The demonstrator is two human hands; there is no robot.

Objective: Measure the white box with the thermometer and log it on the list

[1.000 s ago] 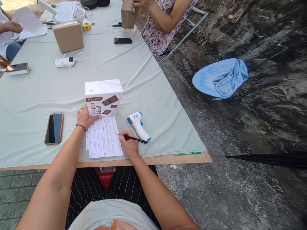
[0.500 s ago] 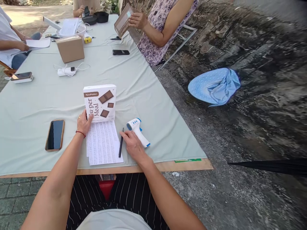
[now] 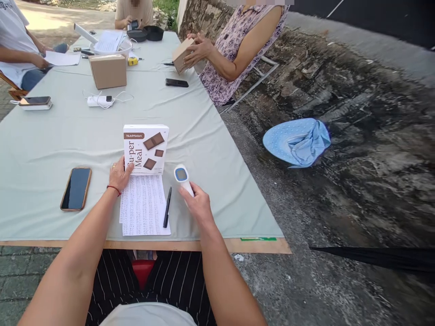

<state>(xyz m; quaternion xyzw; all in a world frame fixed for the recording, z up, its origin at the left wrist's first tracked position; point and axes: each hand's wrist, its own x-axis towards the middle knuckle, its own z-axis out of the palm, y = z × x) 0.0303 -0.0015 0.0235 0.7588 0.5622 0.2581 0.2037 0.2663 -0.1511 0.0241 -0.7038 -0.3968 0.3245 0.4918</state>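
My left hand (image 3: 119, 173) is closed on the lower left edge of a white and brown NutriMotion box (image 3: 146, 151), which stands upright on the table. In my right hand (image 3: 197, 201) is a white and blue infrared thermometer (image 3: 183, 177), gripped by its handle with its small screen facing me. Printed or written sheets of paper (image 3: 144, 208) lie in front of the box. On their right edge rests a black pen (image 3: 167, 207), apart from both hands.
A smartphone (image 3: 76, 189) lies left of my left arm. Farther along are a white device with a cable (image 3: 99, 101), a cardboard box (image 3: 108, 72) and a black phone (image 3: 176, 83). Several people sit around the table; one at the right handles a carton (image 3: 181, 56). A blue hat (image 3: 295, 141) is at the right.
My right hand has picked up the thermometer, which was lying on the table, and turned it upright. My left hand stays on the box. The person at the right has turned the carton.
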